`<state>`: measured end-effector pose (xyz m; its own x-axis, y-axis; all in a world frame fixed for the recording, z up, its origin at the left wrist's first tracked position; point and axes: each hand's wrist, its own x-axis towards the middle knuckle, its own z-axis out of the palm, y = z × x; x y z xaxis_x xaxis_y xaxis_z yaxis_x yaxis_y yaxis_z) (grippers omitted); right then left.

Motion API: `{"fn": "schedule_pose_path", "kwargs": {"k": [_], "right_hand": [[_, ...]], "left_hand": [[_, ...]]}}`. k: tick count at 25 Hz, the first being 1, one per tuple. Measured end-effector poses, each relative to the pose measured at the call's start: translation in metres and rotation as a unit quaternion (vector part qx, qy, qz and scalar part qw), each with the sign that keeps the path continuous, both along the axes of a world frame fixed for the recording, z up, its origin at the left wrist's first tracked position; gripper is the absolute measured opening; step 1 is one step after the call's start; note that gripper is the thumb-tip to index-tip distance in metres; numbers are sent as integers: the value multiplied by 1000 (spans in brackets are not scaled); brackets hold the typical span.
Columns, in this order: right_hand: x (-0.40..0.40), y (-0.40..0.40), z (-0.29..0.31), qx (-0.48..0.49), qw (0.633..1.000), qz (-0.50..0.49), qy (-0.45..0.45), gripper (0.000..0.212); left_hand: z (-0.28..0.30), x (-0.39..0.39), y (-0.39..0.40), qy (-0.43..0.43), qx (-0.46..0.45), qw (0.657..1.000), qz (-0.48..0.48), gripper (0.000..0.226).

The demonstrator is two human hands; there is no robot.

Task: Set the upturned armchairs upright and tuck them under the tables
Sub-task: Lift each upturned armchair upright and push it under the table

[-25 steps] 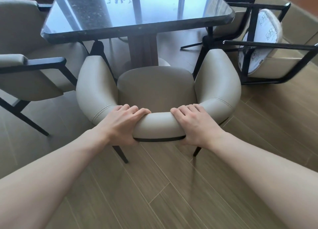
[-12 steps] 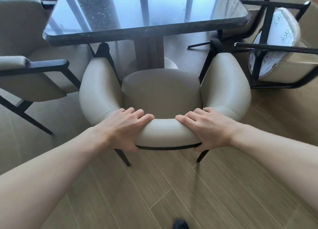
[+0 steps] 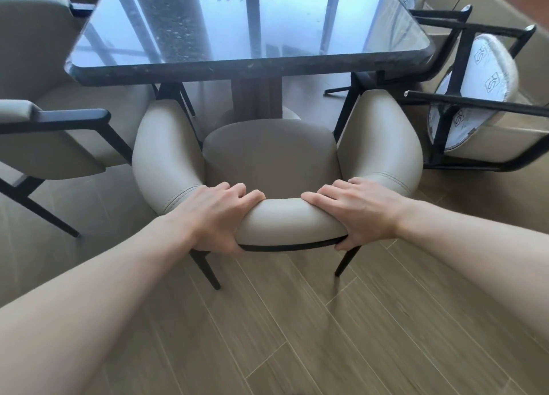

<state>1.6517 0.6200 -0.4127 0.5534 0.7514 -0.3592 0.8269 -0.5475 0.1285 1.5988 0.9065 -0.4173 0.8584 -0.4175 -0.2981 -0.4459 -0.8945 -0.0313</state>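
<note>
- The left hand [image 3: 218,215] and the right hand [image 3: 361,213] are both gripping the top of the backrest of the armchair [image 3: 269,157], fingers curled over the padded rim and thumbs under it.
- This armchair is standing upright on its legs at 6 o'clock of the table [image 3: 249,35], facing it. Its arm tips are lying just under the table edge, while the seat is mostly outside, so I judge the tucking is only starting.
- A second chair [image 3: 56,127] at 9 o'clock is standing upright too, beside the table; how far under it sits, I cannot tell.
- At 3 o'clock one upturned chair [image 3: 475,103] is lying on its side on the floor [image 3: 297,320], black legs pointing sideways. This one is waiting to be lifted and tucked.
- More black legs are showing behind it at 2 o'clock; whether that chair is upright I cannot tell.
- The underside of the upturned chair is carrying a white cover with a repeating printed logo, looking like the letters "KS" inside a frame. It is turned and small, so I am not sure. No other writing is showing.
</note>
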Motion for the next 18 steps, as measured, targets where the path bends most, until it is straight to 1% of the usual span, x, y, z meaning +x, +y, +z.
{"fn": "schedule_pose_path", "kwargs": {"k": [7,11,15,18], "right_hand": [[30,8,1,13,1000,-2,-2,105],[41,27,-1,26,999,-26,9,107],[51,46,-3,48,998,-38,19,105],[54,48,-6,44,998,-32,18,105]], "left_hand": [[2,29,7,13,18,1000,10,95],[10,45,23,33,37,999,23,100],[14,59,36,28,55,997,44,100],[12,62,40,21,59,997,41,101]]}}
